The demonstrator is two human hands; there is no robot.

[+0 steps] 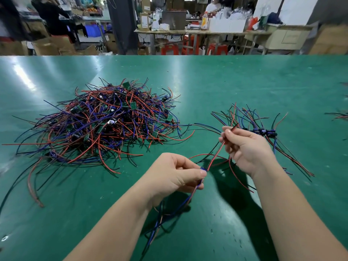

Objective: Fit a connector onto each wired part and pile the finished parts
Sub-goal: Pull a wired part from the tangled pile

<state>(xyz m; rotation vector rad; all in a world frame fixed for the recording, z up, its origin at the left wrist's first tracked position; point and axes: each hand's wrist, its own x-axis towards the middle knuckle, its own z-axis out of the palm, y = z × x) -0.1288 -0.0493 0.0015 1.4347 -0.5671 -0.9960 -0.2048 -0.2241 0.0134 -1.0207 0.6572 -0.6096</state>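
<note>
Green mat (226, 81) covers the table, and both hands work above its lower middle area. The left hand (175, 176) comes in from the bottom of the frame, with the forearm pointing up and to the right. Its thumb and forefinger pinch the small blue body of a wired part (203, 168), and the other fingers are curled under it. Blue and black wires hang from this part toward the bottom centre.

The right hand (244, 149) is higher, right of centre, with the wrist bent and the back of the hand toward the camera. Its thumb and forefinger pinch the far end of a red wire (216, 156), and the remaining fingers are folded toward the palm. This wire runs straight on a diagonal from the blue body up to the right fingertips.

At left of centre lies a big pile (105, 119) of tangled wired parts, apart from the hands. Just behind the right hand lies a small pile (263, 131), its dark bodies side by side.
</note>
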